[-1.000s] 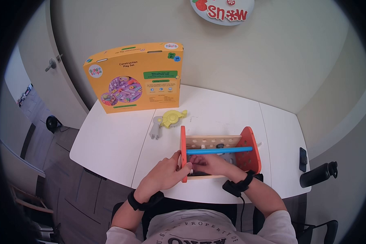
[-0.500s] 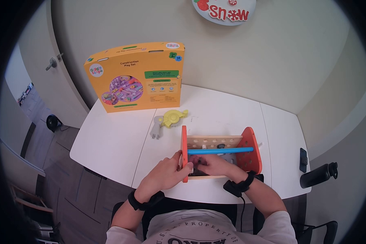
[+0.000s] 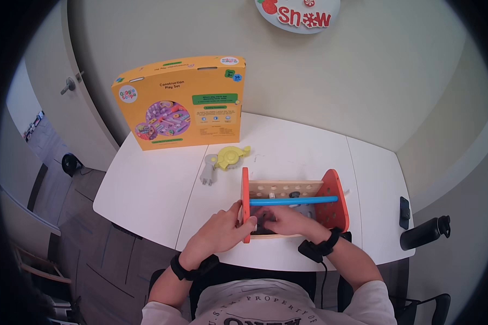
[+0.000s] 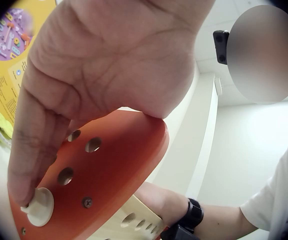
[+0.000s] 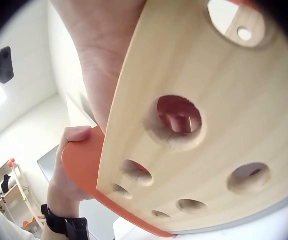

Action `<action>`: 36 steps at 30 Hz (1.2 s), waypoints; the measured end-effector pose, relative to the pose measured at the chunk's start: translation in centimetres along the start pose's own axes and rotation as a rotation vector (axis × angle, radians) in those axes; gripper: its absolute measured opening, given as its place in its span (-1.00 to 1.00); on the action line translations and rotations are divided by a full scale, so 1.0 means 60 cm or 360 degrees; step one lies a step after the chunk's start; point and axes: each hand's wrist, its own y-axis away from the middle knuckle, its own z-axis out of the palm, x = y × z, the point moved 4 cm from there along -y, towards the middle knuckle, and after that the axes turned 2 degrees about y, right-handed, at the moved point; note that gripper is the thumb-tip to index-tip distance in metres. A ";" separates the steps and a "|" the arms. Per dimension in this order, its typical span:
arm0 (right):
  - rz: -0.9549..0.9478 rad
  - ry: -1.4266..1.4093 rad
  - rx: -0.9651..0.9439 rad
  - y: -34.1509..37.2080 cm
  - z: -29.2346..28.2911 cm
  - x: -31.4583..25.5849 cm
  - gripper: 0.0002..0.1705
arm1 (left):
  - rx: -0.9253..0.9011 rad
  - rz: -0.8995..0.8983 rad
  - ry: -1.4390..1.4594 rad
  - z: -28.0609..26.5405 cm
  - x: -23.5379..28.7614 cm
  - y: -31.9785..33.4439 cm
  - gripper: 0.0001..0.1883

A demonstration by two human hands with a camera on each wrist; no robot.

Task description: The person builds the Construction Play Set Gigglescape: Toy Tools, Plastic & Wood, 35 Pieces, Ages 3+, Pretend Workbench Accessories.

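A wooden toy toolbox (image 3: pixel 287 236) with orange ends and a blue handle bar (image 3: pixel 303 200) stands before me. My left hand (image 3: pixel 218 230) grips its left end panel (image 4: pixel 116 160), thumb over the front edge. On the panel's outer face, the fingertips touch the head of a cream toy bolt (image 4: pixel 41 207) set in a hole. My right hand (image 3: pixel 287 219) reaches inside the toolbox, below the handle bar. Its curled fingers pinch a small dark piece (image 3: pixel 265 215) close to the left panel. In the right wrist view, the front board (image 5: pixel 234 115) largely hides those fingers.
A yellow and grey toy circular saw (image 3: pixel 230 158) lies behind the toolbox on the white table (image 3: pixel 152 184). The orange-yellow play set box (image 3: pixel 173 116) stands at the back left. A phone (image 3: pixel 404 212) and black bottle (image 3: pixel 425 233) are at the right edge.
My right fingers have shifted slightly inside the toolbox, and a dark piece now shows between them. The left hand keeps its place on the end panel.
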 end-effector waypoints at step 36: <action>0.0111 0.0071 -0.0068 0.003 -0.003 -0.017 -0.31 | 0.0012 0.0007 -0.0020 0.004 -0.007 0.000 -0.25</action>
